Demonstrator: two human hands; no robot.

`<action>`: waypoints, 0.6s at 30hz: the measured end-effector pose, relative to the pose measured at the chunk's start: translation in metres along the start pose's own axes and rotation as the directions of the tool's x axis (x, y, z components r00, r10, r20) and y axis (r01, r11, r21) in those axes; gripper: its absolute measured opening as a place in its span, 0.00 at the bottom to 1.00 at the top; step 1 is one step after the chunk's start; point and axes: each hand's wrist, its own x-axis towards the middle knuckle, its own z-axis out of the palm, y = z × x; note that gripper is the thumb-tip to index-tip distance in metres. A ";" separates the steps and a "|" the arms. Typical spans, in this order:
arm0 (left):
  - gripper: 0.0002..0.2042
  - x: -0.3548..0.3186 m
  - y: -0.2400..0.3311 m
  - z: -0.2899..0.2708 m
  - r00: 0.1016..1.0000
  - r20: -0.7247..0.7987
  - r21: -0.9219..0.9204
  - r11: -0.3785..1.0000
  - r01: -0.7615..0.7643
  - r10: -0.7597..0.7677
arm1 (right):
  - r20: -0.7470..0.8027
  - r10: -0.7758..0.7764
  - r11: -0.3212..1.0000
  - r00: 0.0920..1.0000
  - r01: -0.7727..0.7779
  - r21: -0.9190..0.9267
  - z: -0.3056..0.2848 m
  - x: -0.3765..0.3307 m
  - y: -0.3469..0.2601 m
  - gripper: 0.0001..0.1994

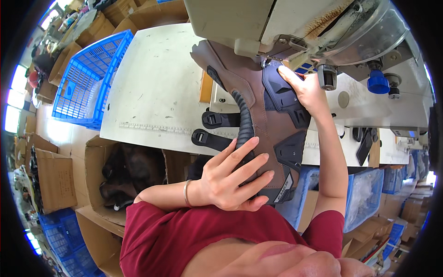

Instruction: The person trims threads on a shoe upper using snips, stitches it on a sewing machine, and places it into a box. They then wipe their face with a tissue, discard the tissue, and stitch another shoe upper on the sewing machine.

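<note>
Boot upper [263,115] lengthwise toward machine [295,23]

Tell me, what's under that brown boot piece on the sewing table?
Under the brown leather boot upper two black buckle straps stick out on the white worktable. The left hand covers its lower end, so anything beneath there is hidden.
</note>
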 end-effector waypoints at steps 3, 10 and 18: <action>0.17 0.001 0.000 -0.001 1.000 0.016 -0.002 1.000 0.001 -0.001 | -0.103 -0.046 0.999 0.994 0.047 0.009 0.005 -0.001 0.002 0.17; 0.15 0.011 -0.006 -0.005 0.998 -0.010 -0.020 0.998 0.054 -0.054 | -0.142 0.015 0.996 0.990 -0.028 -0.085 0.005 0.010 0.026 0.12; 0.14 0.012 -0.010 -0.007 0.998 -0.023 -0.048 0.997 0.064 -0.065 | -0.159 0.096 0.994 0.983 -0.102 -0.029 0.003 0.011 -0.006 0.13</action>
